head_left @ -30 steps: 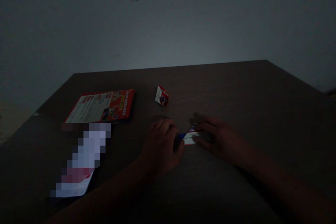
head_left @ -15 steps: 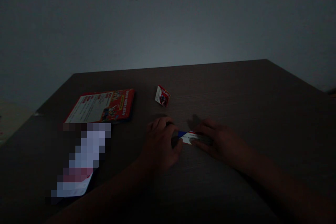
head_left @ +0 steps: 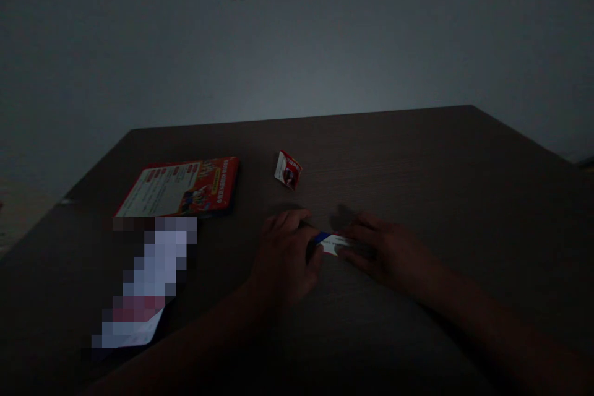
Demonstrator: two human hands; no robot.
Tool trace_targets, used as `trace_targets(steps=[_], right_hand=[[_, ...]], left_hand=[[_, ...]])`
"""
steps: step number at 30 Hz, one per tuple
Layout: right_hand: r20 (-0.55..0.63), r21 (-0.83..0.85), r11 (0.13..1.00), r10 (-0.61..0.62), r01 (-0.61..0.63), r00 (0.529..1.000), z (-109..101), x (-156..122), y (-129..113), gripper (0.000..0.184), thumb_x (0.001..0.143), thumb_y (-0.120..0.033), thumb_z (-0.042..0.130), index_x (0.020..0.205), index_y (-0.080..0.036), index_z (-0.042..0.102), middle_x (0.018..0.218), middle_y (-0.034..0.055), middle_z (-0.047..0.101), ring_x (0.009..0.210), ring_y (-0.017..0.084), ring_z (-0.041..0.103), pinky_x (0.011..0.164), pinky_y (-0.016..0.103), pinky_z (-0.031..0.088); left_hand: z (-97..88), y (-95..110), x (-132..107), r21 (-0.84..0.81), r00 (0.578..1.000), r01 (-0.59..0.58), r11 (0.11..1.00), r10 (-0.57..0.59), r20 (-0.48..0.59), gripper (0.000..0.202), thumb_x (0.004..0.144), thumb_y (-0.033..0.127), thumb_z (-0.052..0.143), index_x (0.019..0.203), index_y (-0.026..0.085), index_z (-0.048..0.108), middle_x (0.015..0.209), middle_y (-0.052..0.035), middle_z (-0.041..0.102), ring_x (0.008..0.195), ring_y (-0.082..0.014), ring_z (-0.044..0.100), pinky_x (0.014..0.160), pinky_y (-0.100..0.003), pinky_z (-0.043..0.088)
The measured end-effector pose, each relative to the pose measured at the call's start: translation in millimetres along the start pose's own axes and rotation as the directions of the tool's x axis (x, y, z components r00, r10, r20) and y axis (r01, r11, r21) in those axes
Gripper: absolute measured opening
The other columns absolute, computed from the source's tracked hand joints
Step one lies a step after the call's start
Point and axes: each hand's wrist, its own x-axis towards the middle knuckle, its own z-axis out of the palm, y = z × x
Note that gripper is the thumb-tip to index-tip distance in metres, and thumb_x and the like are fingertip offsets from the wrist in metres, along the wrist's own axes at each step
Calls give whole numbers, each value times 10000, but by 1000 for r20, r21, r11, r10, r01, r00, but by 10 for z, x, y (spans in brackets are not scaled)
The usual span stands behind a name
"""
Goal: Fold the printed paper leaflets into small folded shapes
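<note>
Low over the table, my left hand [head_left: 288, 257] has its fingers curled on the left end of a small folded piece of printed paper [head_left: 330, 244]. White with print and a blue corner, the paper lies flat on the wood grain. My right hand [head_left: 390, 250] pinches its right end between thumb and fingers. Both ends of the paper are hidden under the fingers. Beyond the hands, a folded red-and-white printed card [head_left: 288, 171] rests on the table, partly raised.
A stack of red-and-white printed cards or booklets [head_left: 185, 189] lies at the left on the dark wooden table [head_left: 408, 161]. Nearer me is a phone-like lit slab [head_left: 148, 328], mostly pixelated. A grey wall [head_left: 352, 43] stands behind the table. The room is dim.
The blue part of the paper between my hands now looks like a narrower band, with more white beside it. My hands have barely shifted.
</note>
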Motion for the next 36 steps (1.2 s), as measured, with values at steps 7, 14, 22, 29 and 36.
trace_targets(steps=[7, 14, 22, 29, 36], right_hand=[[16, -14, 1000, 12, -12, 1000, 2, -10, -3, 271, 882, -346, 524, 1116, -254, 623, 1009, 73, 603, 818, 205, 629, 735, 355, 523], [40, -1, 1000, 26, -26, 999, -7, -1, -13, 283, 889, -360, 511, 1122, -239, 616, 1040, 76, 595, 831, 205, 627, 742, 352, 523], [8, 5, 1000, 9, -9, 1000, 8, -1, -4, 259, 885, -344, 521, 1096, -242, 631, 1004, 72, 606, 828, 201, 627, 721, 332, 517], [33, 7, 1000, 10, -10, 999, -7, 2, -22, 257, 892, -342, 515, 1101, -237, 622, 1022, 65, 594, 843, 191, 622, 737, 328, 512], [21, -4, 1000, 2, -2, 1000, 1, 0, -25, 246, 889, -325, 526, 1093, -232, 626, 1003, 60, 604, 842, 192, 622, 746, 335, 512]], left_hand=[[10, -11, 6, -41, 1000, 19, 999, -18, 21, 175, 791, 213, 583, 951, 213, 655, 1220, -62, 561, 1133, -257, 492, 955, -476, 363], [59, -40, 21, -133, 1000, 19, 991, -18, 9, 157, 785, 176, 583, 928, 214, 637, 1201, -54, 556, 1119, -245, 487, 947, -471, 355], [53, -4, 35, -178, 999, -19, 984, 25, 29, 154, 795, 125, 557, 913, 209, 609, 970, -24, 616, 956, -212, 512, 841, -408, 388], [89, -1, 31, -269, 998, 67, 961, -65, 17, 186, 742, 78, 595, 882, 199, 573, 871, -19, 591, 846, -187, 524, 741, -324, 420], [87, 19, 19, -264, 995, 96, 960, -95, 17, 158, 744, 88, 597, 845, 208, 583, 740, 3, 557, 761, -163, 525, 729, -288, 422]])
